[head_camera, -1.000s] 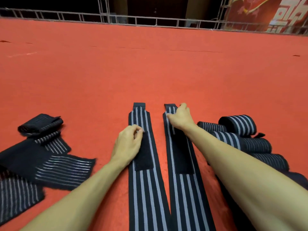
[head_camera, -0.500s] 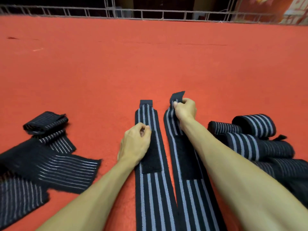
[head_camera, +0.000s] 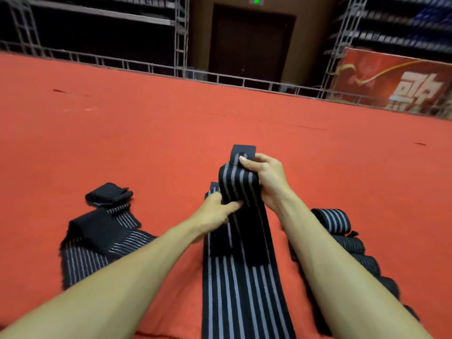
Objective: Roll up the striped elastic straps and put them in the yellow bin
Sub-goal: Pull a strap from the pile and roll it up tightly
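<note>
a: in the head view, which step is judged to be in hand?

b: the start of a roll. at centre frame the end of one strap (head_camera: 238, 182) is held up off the red carpet (head_camera: 146, 133). it is pinched by the right hand (head_camera: 269, 178) and gripped lower down by the left hand (head_camera: 215, 211). next, that end would need to be turned over tightly and kept square.

a: and the count?

b: two long straps are counted at centre, the second strap (head_camera: 215, 289) lying flat just left. at right, one striped roll (head_camera: 335, 221) is plain, and about three darker ones are half hidden. at left, a heap (head_camera: 97, 241) cannot be counted. the yellow bin is not seen.
</note>
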A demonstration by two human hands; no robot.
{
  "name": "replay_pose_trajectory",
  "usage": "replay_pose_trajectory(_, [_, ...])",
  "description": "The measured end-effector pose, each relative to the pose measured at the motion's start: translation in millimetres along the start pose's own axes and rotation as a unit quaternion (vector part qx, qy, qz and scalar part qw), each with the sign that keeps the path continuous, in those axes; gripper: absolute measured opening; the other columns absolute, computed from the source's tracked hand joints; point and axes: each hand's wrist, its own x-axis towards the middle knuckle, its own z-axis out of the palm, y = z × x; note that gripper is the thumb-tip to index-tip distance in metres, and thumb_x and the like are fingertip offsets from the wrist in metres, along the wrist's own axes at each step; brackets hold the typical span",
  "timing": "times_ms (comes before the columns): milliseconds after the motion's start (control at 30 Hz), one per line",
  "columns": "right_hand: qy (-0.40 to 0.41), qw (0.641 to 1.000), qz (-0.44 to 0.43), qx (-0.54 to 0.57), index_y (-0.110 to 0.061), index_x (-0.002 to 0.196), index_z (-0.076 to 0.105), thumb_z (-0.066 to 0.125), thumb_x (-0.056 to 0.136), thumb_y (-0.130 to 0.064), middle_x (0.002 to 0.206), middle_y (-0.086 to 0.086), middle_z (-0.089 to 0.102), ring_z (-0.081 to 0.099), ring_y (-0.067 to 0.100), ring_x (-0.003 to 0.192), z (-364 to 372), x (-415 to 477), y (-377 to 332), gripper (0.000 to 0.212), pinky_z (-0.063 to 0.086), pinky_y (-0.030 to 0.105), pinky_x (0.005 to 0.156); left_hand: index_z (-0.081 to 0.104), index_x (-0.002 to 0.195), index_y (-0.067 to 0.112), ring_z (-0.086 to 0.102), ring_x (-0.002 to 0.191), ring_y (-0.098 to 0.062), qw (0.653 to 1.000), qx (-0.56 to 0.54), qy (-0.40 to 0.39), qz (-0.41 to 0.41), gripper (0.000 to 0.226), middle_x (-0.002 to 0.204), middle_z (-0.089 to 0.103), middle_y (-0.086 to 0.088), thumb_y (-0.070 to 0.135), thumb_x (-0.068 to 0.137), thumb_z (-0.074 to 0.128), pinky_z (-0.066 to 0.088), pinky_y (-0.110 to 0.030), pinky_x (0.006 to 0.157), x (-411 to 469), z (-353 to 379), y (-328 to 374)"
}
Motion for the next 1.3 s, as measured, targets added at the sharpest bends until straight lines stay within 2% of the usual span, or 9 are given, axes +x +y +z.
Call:
replay_pose_trajectory(133, [0.014,0.998,-0.06,-0.018,-0.002,0.102,0.068,0.071,0.085,-0.007,0.094,0.01,0.07,0.067,0.02,0.079,-6,-15,-35,0.018,0.054,0.032,0.072,0.061,0.105,0.008,0.065,0.063,-0.006,0.998,-0.058,-0.028,0.012,0.011,0.079,0.068,-0.001,0.006,0.095,0.056,0.052,-0.021,0.054,-26,-14,41])
replay_pose_trajectory(267, [0.036,0.998,-0.057,-0.012,-0.001,0.101,0.068,0.073,0.084,-0.008,0.099,0.013,0.071,0.068,0.023,0.085,-6,-13,-37,0.019,0.055,0.04,0.083,0.063,0.114,0.01,0.071,0.078,-0.017,0.992,-0.111,-0.066,-0.005,0.021,0.093,0.073,-0.008,0.009,0.094,0.059,0.058,-0.032,0.064,-40,-33,65])
replay_pose_trajectory(400, [0.039,0.997,-0.035,-0.062,-0.002,0.1,0.068,0.064,0.088,0.003,0.1,0.014,0.068,0.064,0.025,0.091,1,5,-10,0.014,0.052,0.043,0.092,0.063,0.114,0.01,0.07,0.08,-0.021,0.995,-0.079,-0.026,-0.047,0.02,0.098,0.072,-0.011,0.011,0.094,0.061,0.059,-0.038,0.071,-32,-38,46])
replay_pose_trajectory(667, [0.083,0.964,0.037,-0.248,-0.008,0.095,0.073,0.075,0.082,-0.009,0.095,0.007,0.073,0.066,0.019,0.088,-26,57,88,0.014,0.053,0.039,0.085,0.061,0.108,0.0,0.071,0.071,-0.014,0.996,0.022,-0.015,-0.09,0.018,0.087,0.072,-0.009,0.008,0.092,0.063,0.058,-0.029,0.07,14,-26,-44])
replay_pose_trajectory(800, [0.116,0.95,0.084,-0.276,-0.008,0.097,0.075,0.08,0.078,-0.014,0.096,0.005,0.074,0.068,0.017,0.087,-33,77,133,0.02,0.054,0.035,0.086,0.059,0.105,0.009,0.049,0.051,-0.005,0.985,0.1,0.052,-0.128,0.022,0.067,0.054,0.003,0.018,0.087,0.07,0.038,-0.015,0.048,47,-31,-85])
replay_pose_trajectory(933, [0.139,0.948,0.096,-0.27,-0.01,0.098,0.076,0.08,0.079,-0.015,0.096,0.002,0.073,0.065,0.012,0.087,-25,105,160,0.02,0.048,0.022,0.08,0.063,0.102,0.016,0.052,0.072,-0.013,0.979,0.111,0.137,-0.101,0.012,0.076,0.057,0.002,0.022,0.092,0.063,0.045,-0.03,0.074,85,-47,-111])
replay_pose_trajectory(1100, [0.165,0.944,0.105,-0.266,-0.021,0.083,0.077,0.082,0.074,-0.021,0.094,-0.001,0.075,0.068,0.015,0.092,-8,131,178,0.01,0.053,0.033,0.087,0.062,0.116,0.015,0.052,0.105,-0.02,0.948,0.248,0.19,-0.061,0.026,0.108,0.053,-0.004,0.026,0.1,0.044,0.037,-0.03,0.097,118,-48,-126])
replay_pose_trajectory(1200, [0.18,0.925,0.116,-0.314,-0.029,0.087,0.075,0.079,0.076,-0.032,0.103,-0.006,0.073,0.063,0.018,0.105,-2,139,186,0.013,0.049,0.035,0.093,0.062,0.106,0.015,0.047,0.11,-0.022,0.932,0.296,0.193,-0.087,0.043,0.109,0.051,-0.002,0.038,0.103,0.026,0.036,-0.041,0.1,129,-45,-132])
replay_pose_trajectory(1300, [0.197,0.909,0.121,-0.347,-0.034,0.096,0.075,0.074,0.079,-0.038,0.11,-0.008,0.071,0.061,0.019,0.11,3,138,186,0.017,0.044,0.033,0.096,0.064,0.111,0.019,0.044,0.107,-0.019,0.914,0.36,0.166,-0.085,0.041,0.105,0.047,0.002,0.038,0.102,0.029,0.036,-0.036,0.097,133,-44,-130])
